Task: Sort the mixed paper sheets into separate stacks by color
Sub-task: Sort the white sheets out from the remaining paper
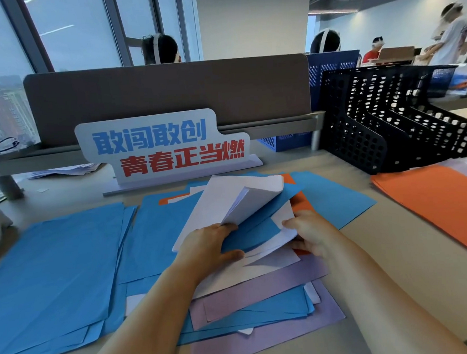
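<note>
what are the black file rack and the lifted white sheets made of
Black file rack: likely moulded plastic, faint sheen, walls full of round holes. White sheets: thin matte paper, curling over where the left hand lifts them.

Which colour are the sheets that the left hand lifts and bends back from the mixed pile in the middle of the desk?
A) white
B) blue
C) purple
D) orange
A: the left hand grips the white sheets, which curl upward above the mixed pile, while the right hand pinches another white sheet lower in it.
</note>
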The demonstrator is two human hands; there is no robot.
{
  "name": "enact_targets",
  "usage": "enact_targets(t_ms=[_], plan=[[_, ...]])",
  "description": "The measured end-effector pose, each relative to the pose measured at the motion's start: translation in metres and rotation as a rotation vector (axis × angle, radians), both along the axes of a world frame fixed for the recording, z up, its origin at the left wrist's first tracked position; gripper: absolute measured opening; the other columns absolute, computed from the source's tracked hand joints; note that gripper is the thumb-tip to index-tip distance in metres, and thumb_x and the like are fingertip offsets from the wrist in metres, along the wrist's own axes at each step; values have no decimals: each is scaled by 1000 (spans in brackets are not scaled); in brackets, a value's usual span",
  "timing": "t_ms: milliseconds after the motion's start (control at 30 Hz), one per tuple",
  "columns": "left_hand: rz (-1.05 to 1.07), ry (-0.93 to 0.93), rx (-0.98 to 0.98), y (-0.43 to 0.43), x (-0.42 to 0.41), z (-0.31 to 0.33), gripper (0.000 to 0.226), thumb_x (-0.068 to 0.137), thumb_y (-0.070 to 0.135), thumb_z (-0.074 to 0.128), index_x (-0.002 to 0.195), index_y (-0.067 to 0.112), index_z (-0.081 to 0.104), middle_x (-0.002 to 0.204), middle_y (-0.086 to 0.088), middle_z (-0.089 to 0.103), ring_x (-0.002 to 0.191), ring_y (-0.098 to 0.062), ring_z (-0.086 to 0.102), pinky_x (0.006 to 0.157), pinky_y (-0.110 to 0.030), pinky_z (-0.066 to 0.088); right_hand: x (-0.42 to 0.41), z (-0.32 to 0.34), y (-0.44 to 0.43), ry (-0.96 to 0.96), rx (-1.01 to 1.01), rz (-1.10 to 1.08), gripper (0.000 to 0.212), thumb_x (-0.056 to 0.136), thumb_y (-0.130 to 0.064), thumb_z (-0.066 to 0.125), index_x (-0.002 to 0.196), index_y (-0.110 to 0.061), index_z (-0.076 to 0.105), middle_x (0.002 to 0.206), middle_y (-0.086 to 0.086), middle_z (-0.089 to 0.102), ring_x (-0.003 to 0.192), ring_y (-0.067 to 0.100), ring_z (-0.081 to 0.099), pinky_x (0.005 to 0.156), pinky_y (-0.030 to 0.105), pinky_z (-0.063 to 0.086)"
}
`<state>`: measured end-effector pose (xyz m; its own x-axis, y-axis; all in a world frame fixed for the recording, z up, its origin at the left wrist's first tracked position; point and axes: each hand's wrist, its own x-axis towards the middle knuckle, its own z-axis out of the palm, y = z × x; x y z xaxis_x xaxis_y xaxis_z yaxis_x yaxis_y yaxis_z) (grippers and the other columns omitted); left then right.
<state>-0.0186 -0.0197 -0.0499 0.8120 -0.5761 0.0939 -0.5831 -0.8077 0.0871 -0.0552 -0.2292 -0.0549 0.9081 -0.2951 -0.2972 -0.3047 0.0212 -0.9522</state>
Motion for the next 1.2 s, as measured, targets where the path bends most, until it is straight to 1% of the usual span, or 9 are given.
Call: enact_targets(t_ms=[100,233,500,567,700,767,933,1100,1200], plan=[[-7,-67,46,-2,-1,1,56,92,48,47,143,33,30,142,7,45,122,-18,49,101,-28,39,11,-1,-6,79,-70,-27,23,91,1,47,110,-4,58,109,19,63,102,35,61,75,38,54],[50,-137,60,-4,-2,3,50,97,21,41,145,30,27,141,4,46,115,-25,54,95,-32,44,11,-11,-2,65,-359,1,28,87,2,46,111,-4,59,109,17,62,102,36,58,91,46,49],[219,-267,-315,22,4,13,41,94,11,45,135,17,49,125,-13,61,92,-41,63,79,-43,52,7,-10,-6,29,-271,8,27,93,1,47,118,1,57,106,18,63,98,32,61,75,36,51],[176,-311,-374,28,2,16,39,88,5,55,125,14,59,112,-16,67,76,-43,65,68,-45,55,6,-8,-4,55,-299,56,25,93,0,49,117,1,58,109,17,64,100,34,62,83,39,51],[178,-382,-395,35,8,19,38,68,-8,71,102,8,72,80,-20,71,46,-42,59,41,-43,51,3,-2,3,103,-486,126,22,93,-10,54,113,-3,60,98,9,61,87,26,57,58,23,41],[179,-458,-427,36,10,20,35,65,-7,69,96,7,72,75,-19,71,40,-38,57,35,-40,48,2,2,4,120,-541,145,25,92,-12,56,115,-2,60,100,9,62,86,25,57,57,23,39],[214,-499,-608,40,13,18,34,70,0,54,100,4,71,73,-20,68,43,-38,56,41,-38,50,1,13,12,180,-666,203,32,87,-15,64,115,1,59,110,15,64,79,21,55,45,17,40],[230,-377,-651,33,10,9,35,76,-11,63,107,3,69,82,-24,69,56,-42,60,53,-43,52,6,22,32,261,-818,221,47,82,-27,70,120,-4,54,113,13,64,66,19,59,53,24,45],[245,-301,-650,31,9,2,34,83,-5,58,116,4,65,96,-24,69,70,-44,62,66,-44,54,8,20,41,326,-931,176,72,71,-36,78,130,-9,46,123,9,58,89,25,62,65,28,51]])
